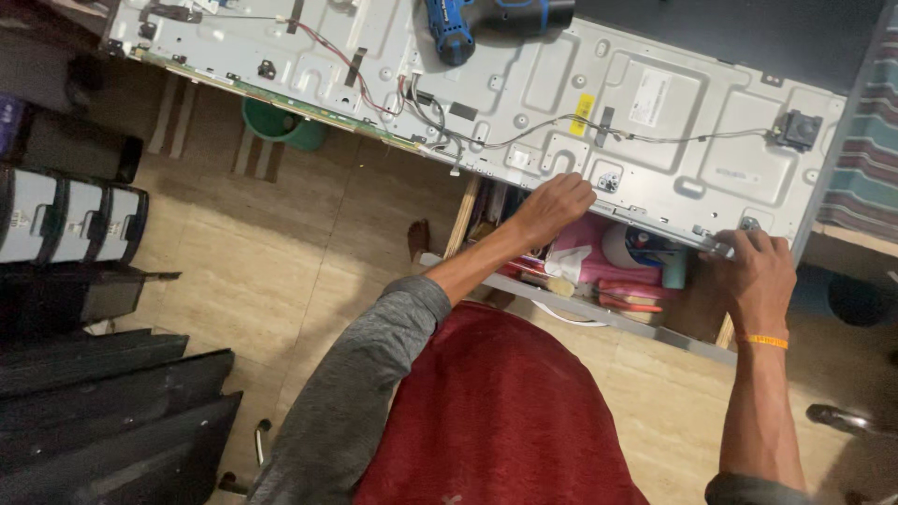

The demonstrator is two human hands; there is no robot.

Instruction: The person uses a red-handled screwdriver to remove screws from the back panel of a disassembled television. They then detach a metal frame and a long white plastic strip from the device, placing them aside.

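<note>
Pale grey metal panel (524,84) with stamped ribs, thin wires and a yellow sticker, lying across the frame from 10 to 3 o'clock, left hand (554,204) knuckles-up at its near edge, fingers curled, grasp hidden, right hand (756,273) at 3 o'clock, fingers closed over the panel's corner, blue drill (468,23) at 12 o'clock.

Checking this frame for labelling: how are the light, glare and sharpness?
Head view: even indoor light, mild sheen on the metal back panel; left hand and right hand fairly sharp; dark stacked panels at lower left lose detail; the drill is cropped at the top edge.
</note>
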